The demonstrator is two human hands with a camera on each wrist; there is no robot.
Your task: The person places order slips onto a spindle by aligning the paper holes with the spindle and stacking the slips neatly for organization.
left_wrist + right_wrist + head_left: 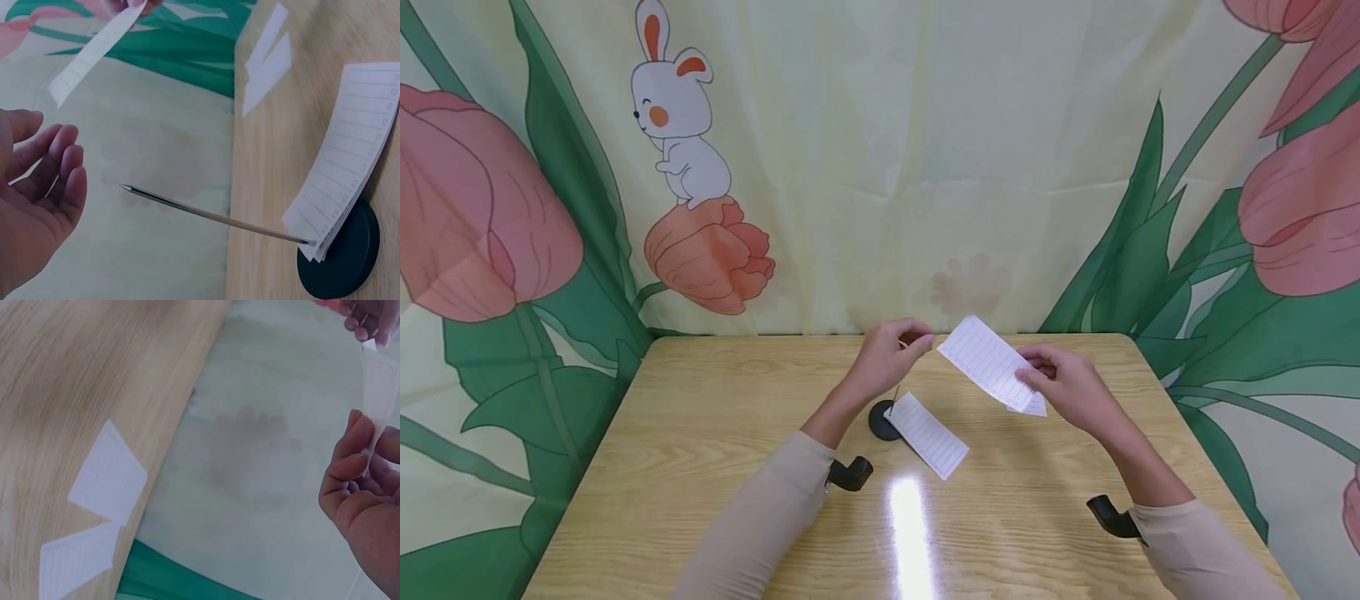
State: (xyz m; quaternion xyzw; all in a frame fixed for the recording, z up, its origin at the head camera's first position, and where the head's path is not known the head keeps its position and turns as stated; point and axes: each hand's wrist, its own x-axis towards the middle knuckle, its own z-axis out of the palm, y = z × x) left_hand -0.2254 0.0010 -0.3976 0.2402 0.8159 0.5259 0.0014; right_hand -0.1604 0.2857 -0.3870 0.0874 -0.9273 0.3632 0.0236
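Note:
My right hand [1067,383] pinches a white lined paper slip [981,358] between thumb and fingers, held up over the table. Close to the slip's far-left end is my left hand [891,354]; its fingers are loosely bent with nothing in them in the left wrist view. Below stands a paper spike with a round black base [883,422] and a thin pointed metal rod [206,214]. Several lined slips [353,131] are stacked on the rod, low at the base, pierced near one end and reaching out over the table.
Two more loose slips lie on the wooden table [737,467] near its back edge, a lower slip [81,556] and an upper slip [109,475] in the right wrist view. Behind the table hangs a curtain [880,167] with tulips and a rabbit.

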